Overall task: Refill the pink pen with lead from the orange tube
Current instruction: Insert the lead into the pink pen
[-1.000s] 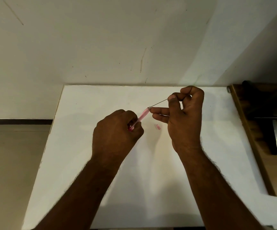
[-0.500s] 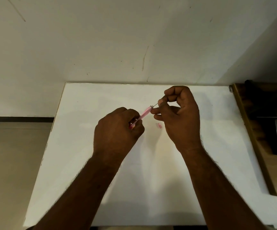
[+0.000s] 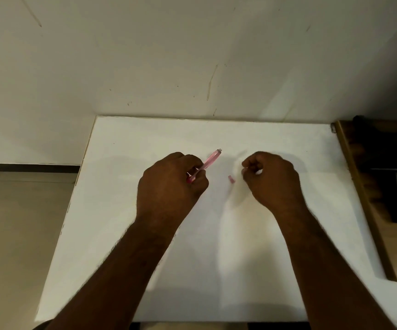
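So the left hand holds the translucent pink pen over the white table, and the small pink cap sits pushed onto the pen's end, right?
Not quite. The left hand does hold the translucent pink pen over the white table, but the small pink cap is off the pen, lying on the table between the two hands, as the head view shows.

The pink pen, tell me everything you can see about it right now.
The pink pen is slim and looks like translucent pink plastic, with a small pale or clear end piece at its far tip. It is held above the white table, slanting up and away to the right. The left hand is closed around its near half, hiding that end. The right hand does not touch it.
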